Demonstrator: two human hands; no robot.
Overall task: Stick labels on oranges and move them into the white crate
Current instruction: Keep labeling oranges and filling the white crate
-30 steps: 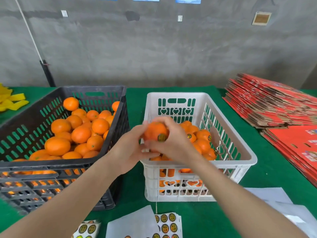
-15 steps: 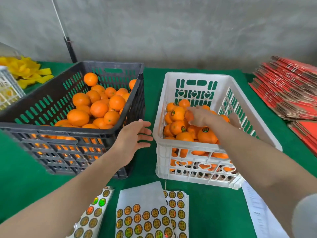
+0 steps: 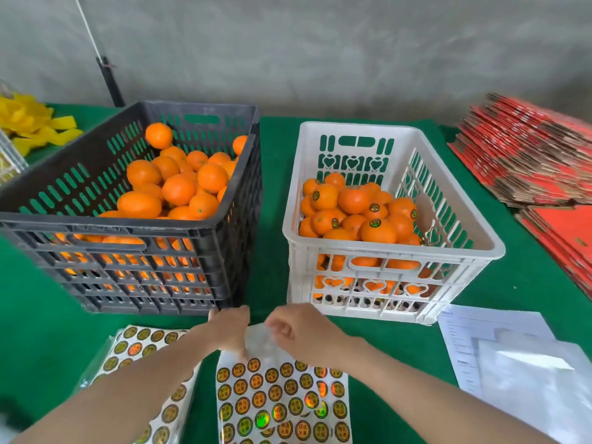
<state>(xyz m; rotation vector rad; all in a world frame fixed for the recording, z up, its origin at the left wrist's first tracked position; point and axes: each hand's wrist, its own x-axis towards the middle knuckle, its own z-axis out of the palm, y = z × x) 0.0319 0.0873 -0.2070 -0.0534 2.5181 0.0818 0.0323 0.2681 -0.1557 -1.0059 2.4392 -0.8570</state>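
The left hand (image 3: 229,328) and the right hand (image 3: 301,331) are close together at 6 o'clock, low in the view. Both are on the top edge of the label sheet (image 3: 282,402). The left hand's fingers point down onto the sheet, most likely to keep it from sliding. It is too blurry to tell if they press or pinch. The right hand's fingers are curled and seem to pinch the bare top edge of the sheet, which lifts up a little there. I think it is getting ready to peel off a label, but I cannot see one between the fingers.

Neither hand holds an orange. A second sheet (image 3: 144,363) lies at 8 o'clock from the hands, close by for later.

The black crate (image 3: 105,224) is at 11 o'clock from the hands, full of plain oranges (image 3: 179,189) with no labels. The white crate (image 3: 394,251) is at 1 o'clock, just beside it, so each fruit only has a short trip. The labelled oranges (image 3: 378,230) are piled inside it.

Many plain ones are left, so the job looks far from done.
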